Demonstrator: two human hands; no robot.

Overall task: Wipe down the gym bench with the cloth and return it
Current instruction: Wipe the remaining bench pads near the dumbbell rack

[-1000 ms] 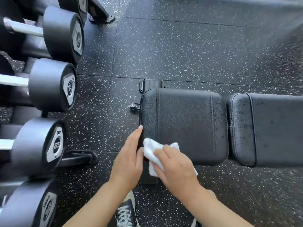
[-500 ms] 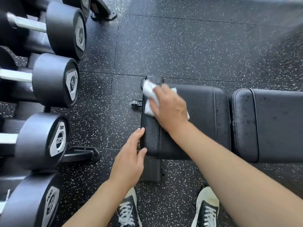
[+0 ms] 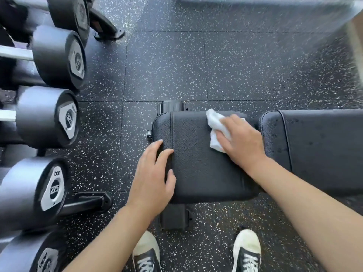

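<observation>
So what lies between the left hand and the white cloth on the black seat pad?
Only bare black leather-look pad, seen from the head camera, separates left hand and cloth.

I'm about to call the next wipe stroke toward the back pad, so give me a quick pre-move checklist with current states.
1. Cloth under the right hand, on the seat pad: ok.
2. Left hand resting flat on the seat pad's left end, bracing it: ok.
3. Path rightward to the back pad free of objects: ok.
4. Back pad wiped already: not ok, droplets and spots show on it.
5. Cloth clean enough for another pass: cannot tell, underside hidden.
6. Shoes planted on the floor, clear of the dumbbells: ok.
</observation>
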